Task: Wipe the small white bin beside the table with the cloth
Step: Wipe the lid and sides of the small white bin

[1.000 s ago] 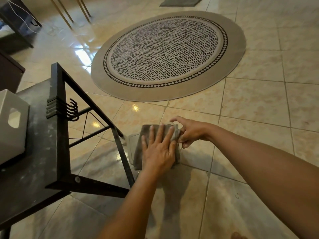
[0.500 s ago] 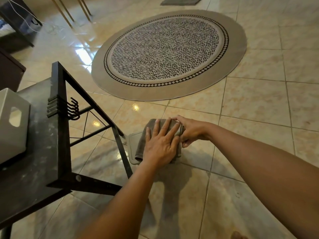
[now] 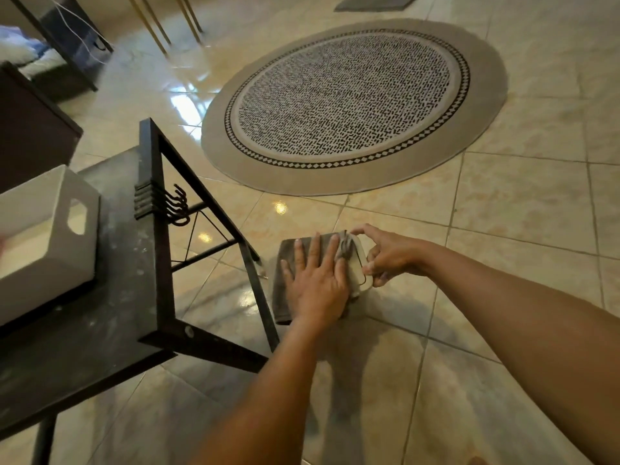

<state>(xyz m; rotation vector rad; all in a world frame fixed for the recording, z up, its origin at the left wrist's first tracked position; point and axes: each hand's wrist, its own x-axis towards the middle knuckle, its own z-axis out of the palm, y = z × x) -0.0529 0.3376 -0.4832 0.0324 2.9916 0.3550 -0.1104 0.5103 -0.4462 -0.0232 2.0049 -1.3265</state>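
The small white bin (image 3: 358, 270) stands on the tiled floor just right of the black table's leg. A grey cloth (image 3: 284, 263) lies over most of its top, so only the bin's right edge and a thin wire handle show. My left hand (image 3: 318, 280) presses flat on the cloth with the fingers spread. My right hand (image 3: 389, 255) pinches the bin's right edge between thumb and fingers. The bin's sides are hidden beneath the cloth and my hands.
The black table (image 3: 110, 317) fills the lower left, with a white box with a handle cutout (image 3: 50, 243) on it and hooks (image 3: 174, 204) on its frame. A round patterned rug (image 3: 352, 102) lies beyond. A dark cabinet (image 3: 30, 129) stands far left.
My left hand has slid the cloth to the left across the bin's top, uncovering the bin's right edge. My right hand has stayed at the bin's right side.
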